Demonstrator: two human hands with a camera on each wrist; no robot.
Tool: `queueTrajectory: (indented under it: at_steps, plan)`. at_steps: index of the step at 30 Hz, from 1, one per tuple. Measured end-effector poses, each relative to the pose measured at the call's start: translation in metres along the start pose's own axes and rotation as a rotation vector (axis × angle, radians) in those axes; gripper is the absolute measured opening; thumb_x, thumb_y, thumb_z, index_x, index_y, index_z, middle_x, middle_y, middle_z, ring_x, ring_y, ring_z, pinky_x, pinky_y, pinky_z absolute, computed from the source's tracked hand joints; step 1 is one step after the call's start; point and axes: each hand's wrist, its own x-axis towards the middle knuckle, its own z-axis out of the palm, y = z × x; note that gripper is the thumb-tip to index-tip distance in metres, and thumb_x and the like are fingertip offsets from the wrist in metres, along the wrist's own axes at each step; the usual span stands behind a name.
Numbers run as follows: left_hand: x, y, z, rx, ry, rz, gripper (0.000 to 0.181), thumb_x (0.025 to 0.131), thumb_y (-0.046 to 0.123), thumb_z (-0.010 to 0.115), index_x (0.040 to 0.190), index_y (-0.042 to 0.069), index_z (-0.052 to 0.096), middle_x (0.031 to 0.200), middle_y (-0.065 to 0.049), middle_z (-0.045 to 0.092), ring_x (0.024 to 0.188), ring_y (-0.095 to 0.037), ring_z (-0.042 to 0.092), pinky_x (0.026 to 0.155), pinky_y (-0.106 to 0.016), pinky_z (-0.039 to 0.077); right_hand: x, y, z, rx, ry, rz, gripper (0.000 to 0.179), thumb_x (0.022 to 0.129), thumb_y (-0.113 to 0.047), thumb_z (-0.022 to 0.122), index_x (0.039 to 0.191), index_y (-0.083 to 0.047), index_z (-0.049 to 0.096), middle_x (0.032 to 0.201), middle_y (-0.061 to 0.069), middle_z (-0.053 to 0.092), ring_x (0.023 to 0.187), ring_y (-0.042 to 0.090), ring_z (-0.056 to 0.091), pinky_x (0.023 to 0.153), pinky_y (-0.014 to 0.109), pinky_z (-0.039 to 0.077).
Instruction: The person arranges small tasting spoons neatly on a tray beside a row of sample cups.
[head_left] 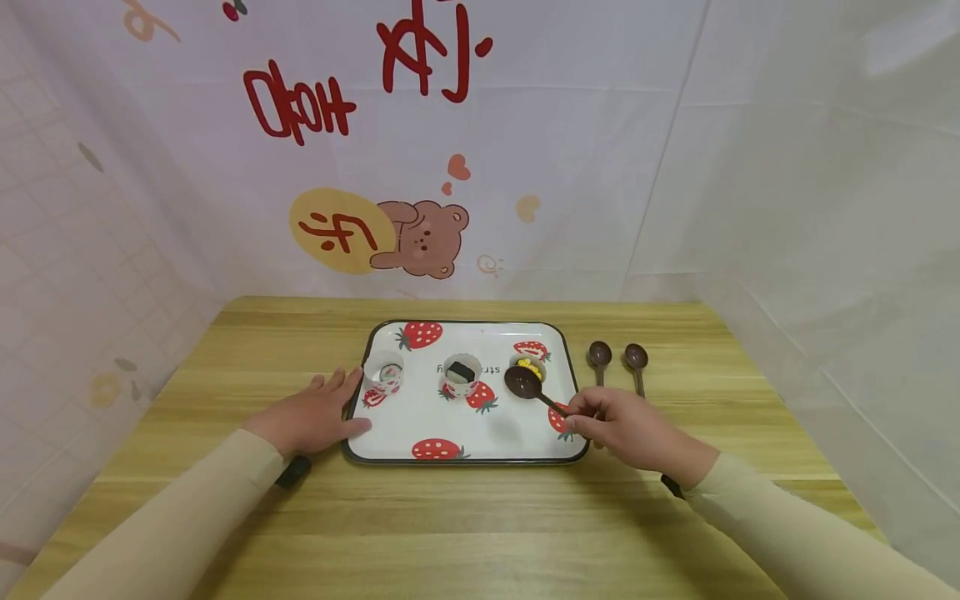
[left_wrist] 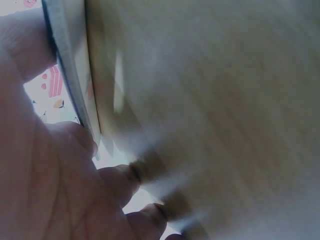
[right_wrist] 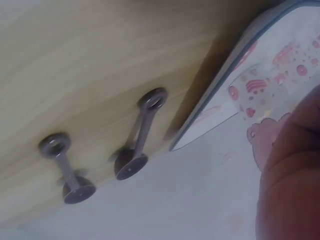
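My right hand (head_left: 632, 427) pinches the handle of a dark brown spoon (head_left: 522, 382). The spoon's bowl hangs over the right-hand paper cup (head_left: 543, 377), overlapping yellow pieces (head_left: 531, 365) inside it. My left hand (head_left: 318, 412) rests at the left rim of a white strawberry-print tray (head_left: 457, 432), thumb over the edge and fingers stretched along the side. Near those fingers stands the left cup (head_left: 386, 387), holding a small round piece. A middle cup (head_left: 461, 388) contains a black-and-white piece (head_left: 461, 372). The held spoon is hidden in the right wrist view.
Two similar brown spoons, one nearer the tray (head_left: 600, 354) and one farther right (head_left: 636, 358), lie on the wooden table (head_left: 480, 533). Their looped handle ends show in the right wrist view. A printed white cloth (head_left: 570, 150) hangs behind the table.
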Motion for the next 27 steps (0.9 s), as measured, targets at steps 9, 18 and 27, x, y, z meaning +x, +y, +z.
queueTrajectory:
  at_steps: [9, 18, 27]
  plan:
    - [-0.001, 0.0, -0.001, -0.011, -0.003, -0.005, 0.107, 0.097, 0.072, 0.057, 0.169, 0.004, 0.016, 0.17, -0.035, 0.019, 0.152, -0.065, 0.019, 0.118, -0.074, 0.031, 0.013, -0.012, 0.016, 0.149, 0.007, 0.031, 0.006, 0.099, -0.007, 0.071, 0.101, -0.004, 0.067, 0.082, 0.013, 0.066, 0.067, 0.014, 0.062, 0.057, 0.029, 0.058]
    - [0.0, 0.0, -0.001, -0.008, -0.005, -0.007, 0.106, 0.097, 0.071, 0.057, 0.169, 0.004, 0.016, 0.17, -0.034, 0.018, 0.153, -0.064, 0.018, 0.119, -0.073, 0.031, 0.026, -0.019, 0.03, 0.164, 0.001, 0.077, 0.016, 0.1, -0.006, 0.069, 0.113, 0.002, 0.066, 0.089, 0.015, 0.071, 0.07, 0.017, 0.069, 0.067, 0.043, 0.063]
    - [-0.002, 0.002, -0.002, -0.005, -0.008, -0.009, 0.106, 0.097, 0.072, 0.057, 0.169, 0.004, 0.016, 0.17, -0.034, 0.018, 0.152, -0.065, 0.018, 0.118, -0.074, 0.031, 0.039, -0.027, 0.045, 0.243, 0.029, 0.091, 0.023, 0.097, 0.003, 0.068, 0.119, 0.009, 0.067, 0.092, 0.017, 0.073, 0.078, 0.017, 0.073, 0.071, 0.03, 0.064]
